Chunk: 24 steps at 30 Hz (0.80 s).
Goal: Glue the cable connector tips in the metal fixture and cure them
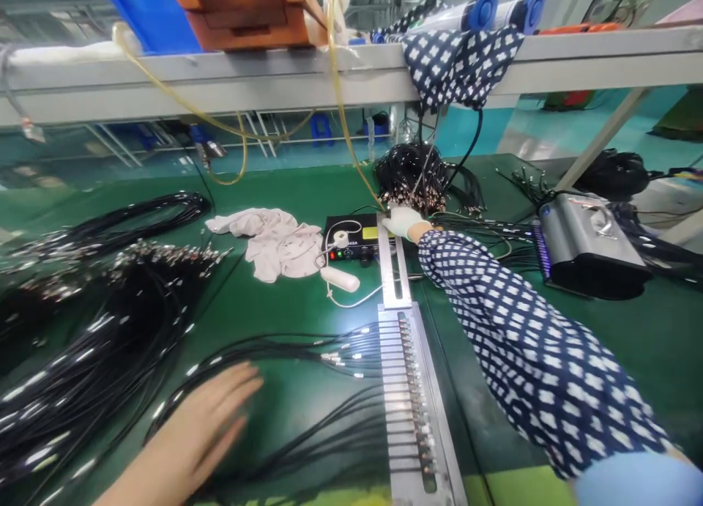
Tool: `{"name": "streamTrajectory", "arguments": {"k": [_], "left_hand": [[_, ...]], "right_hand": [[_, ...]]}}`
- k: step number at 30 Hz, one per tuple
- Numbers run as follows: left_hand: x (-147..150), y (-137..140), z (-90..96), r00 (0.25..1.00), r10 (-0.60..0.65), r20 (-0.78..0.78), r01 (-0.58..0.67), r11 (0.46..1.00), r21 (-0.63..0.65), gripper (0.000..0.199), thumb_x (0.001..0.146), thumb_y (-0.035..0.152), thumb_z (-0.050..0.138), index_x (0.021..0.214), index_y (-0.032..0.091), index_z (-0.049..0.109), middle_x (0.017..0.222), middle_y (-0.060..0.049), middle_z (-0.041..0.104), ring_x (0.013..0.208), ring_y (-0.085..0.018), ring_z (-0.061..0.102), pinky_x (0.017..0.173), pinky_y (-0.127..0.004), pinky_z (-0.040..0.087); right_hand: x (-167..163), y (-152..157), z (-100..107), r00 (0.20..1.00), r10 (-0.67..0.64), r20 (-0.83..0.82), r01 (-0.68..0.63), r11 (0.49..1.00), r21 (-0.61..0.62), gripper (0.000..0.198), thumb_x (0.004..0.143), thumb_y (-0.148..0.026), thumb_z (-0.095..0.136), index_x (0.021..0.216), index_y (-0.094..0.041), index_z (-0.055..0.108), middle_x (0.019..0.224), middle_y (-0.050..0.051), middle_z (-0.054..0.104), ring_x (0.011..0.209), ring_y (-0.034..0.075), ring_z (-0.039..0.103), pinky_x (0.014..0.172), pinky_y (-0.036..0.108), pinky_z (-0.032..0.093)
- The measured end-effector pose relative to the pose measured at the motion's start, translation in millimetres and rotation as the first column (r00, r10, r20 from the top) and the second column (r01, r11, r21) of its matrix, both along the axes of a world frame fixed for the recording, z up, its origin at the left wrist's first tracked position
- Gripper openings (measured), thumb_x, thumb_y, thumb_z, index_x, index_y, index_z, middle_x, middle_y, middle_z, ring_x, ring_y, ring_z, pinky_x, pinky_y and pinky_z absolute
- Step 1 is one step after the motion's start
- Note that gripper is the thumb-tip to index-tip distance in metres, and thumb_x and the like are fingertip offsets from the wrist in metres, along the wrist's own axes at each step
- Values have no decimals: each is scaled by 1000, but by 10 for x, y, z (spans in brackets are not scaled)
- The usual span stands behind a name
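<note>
My left hand (201, 425) is over the green mat at the lower left, fingers stretched out, slightly blurred and holding nothing. Beside it black cables (263, 348) run to a slotted metal fixture (395, 389), where their ends lie in a row. My right hand (405, 222), in a white glove and patterned sleeve, reaches to the far end of a flat metal frame (389, 272) that meets the fixture. Its fingers are curled there, next to a black control box (354, 235) and a yellow tube (346, 125); what they grip is hidden.
Cable bundles (110, 345) cover the left side. A crumpled cloth (280, 242) and a white cylindrical piece (340, 279) lie mid-table. A silver-and-black machine (590, 242) stands at right; a coil of black cables (411, 173) lies behind. A shelf rail (220, 81) crosses above.
</note>
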<state>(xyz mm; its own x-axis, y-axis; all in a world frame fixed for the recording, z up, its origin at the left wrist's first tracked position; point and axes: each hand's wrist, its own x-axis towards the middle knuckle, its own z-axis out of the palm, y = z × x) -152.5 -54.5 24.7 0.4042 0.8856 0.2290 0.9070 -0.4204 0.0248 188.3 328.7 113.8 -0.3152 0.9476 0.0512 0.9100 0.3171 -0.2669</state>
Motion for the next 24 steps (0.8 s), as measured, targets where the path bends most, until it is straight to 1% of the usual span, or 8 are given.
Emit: {"name": "streamTrajectory", "arguments": {"k": [3,5,8,11,15,20,22,24], "left_hand": [[406,545,-40,1000,22,-12,-23,989,-147,65,91,43,57,150,26,35,154,-10,44,139,-27,46,113,-42,41],[545,853,-89,999,35,-28,-42,956,-292,76,84,52,65,149,22,36,153,-15,43,140,-32,42,113,-48,38],[585,1108,-93,997,64,-47,-78,910,-407,56,89,50,57,134,17,51,133,-19,57,122,-33,54,101,-47,43],[569,1180,-14,997,63,-45,-77,875,-477,31,89,40,54,108,17,61,103,-11,66,96,-25,61,91,-39,44],[575,1258,145,999,34,-26,-43,776,-630,25,80,42,58,73,18,59,80,-4,61,78,-18,57,78,-30,43],[624,1407,570,998,65,16,-27,608,-794,49,82,65,51,72,17,60,64,0,55,58,-13,49,56,-24,36],[696,1432,814,994,93,63,-5,599,-800,55,85,68,47,75,16,61,62,1,52,56,-11,45,53,-23,32],[773,1429,1013,969,155,191,51,632,-773,53,87,66,48,81,16,63,64,2,50,58,-10,41,54,-22,29]], "right_hand": [[74,-449,-40,989,131,-67,-125,989,81,45,100,-34,54,141,-16,47,140,13,52,124,25,54,108,44,44],[222,-869,-167,968,231,-94,-220,969,114,40,101,-32,51,139,-21,51,138,7,56,122,20,56,109,33,43],[577,-1495,-569,952,290,-100,-276,952,137,39,95,-32,57,133,-25,57,137,4,58,125,22,54,110,34,43],[915,-1895,-1078,975,183,-123,-162,973,167,47,95,-32,54,139,-15,52,146,15,48,134,32,44,113,49,38],[1074,-2020,-1492,978,102,-180,-70,982,175,43,98,-40,46,132,-16,57,141,15,53,132,31,46,111,50,39],[1050,-1976,-1485,971,106,-213,-67,981,183,39,97,-41,49,128,-20,60,139,11,56,128,30,47,108,47,41],[1047,-1982,-1453,971,105,-214,-67,981,181,39,97,-41,50,128,-19,60,138,11,56,128,30,48,107,46,42],[1049,-1990,-1445,971,104,-215,-66,982,175,38,97,-41,51,127,-19,60,138,11,56,128,30,48,106,45,41]]}}
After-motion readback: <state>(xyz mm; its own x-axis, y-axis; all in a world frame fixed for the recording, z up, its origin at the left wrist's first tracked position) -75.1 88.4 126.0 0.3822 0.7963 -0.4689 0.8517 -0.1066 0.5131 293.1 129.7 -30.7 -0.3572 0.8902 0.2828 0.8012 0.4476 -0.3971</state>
